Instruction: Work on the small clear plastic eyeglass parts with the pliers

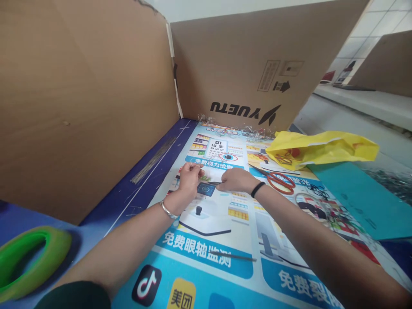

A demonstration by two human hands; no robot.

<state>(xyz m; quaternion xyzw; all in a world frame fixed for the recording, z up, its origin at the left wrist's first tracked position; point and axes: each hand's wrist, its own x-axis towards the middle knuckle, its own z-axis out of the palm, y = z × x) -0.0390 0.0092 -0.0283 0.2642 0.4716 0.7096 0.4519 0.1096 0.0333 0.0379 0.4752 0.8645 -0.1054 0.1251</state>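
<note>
My left hand (190, 177) is closed in a pinch above the printed poster sheet (206, 227), thumb against fingertips. Fine, pale thread-like bits show at its fingertips, too small to name. To its right, my right hand (236, 180) is also closed, its fingertips pointing left towards the left hand. A thin dark sliver shows by the right fingertips; I cannot make out what it is. Just right of that hand lie scissors (280, 182) with orange-red handles, blades pointing up and left. A thin dark strip (233, 256) rests on the poster nearer to me.
Tall cardboard panels (238, 68) stand at the back and left. A bundle of thin wires (154, 161) lies at left, a green tape roll (35, 257) front left. At right are a yellow bag (325, 148), a teal sheet (363, 197) and tangled dark loops (317, 189).
</note>
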